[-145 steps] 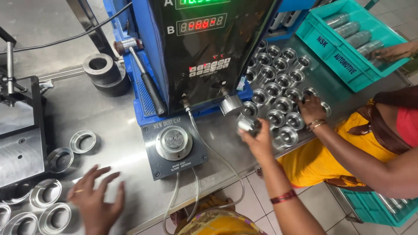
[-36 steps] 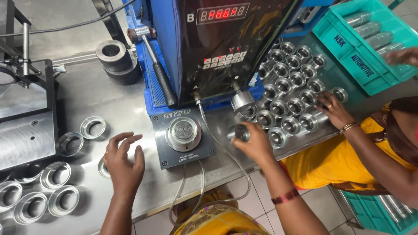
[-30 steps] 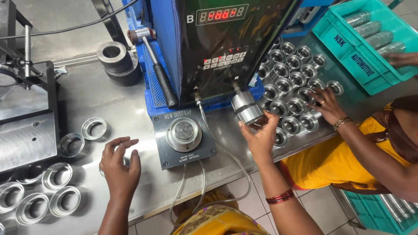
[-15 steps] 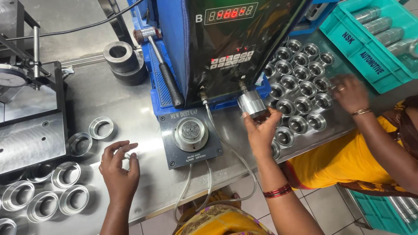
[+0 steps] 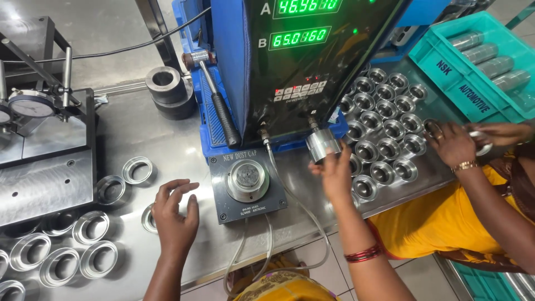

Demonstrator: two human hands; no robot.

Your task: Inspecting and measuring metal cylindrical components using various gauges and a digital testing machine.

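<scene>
Steel, smooth and probably slippery, the cylindrical part (image 5: 322, 146) at frame centre is gripped around its side by the right hand (image 5: 336, 174). A metal ring (image 5: 149, 218) on the tabletop (image 5: 167, 145) at lower left is covered by the spread, released left hand (image 5: 175, 214).

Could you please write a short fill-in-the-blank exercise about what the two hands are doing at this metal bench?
1. The right hand holds a shiny metal ____ below the display unit.
2. The left hand rests over a flat metal ____ on the bench.
3. The round gauge fixture lies ____ the two hands.
4. The hammer lies on a ____ base.

Missing words: cylinder; ring; between; blue
</scene>
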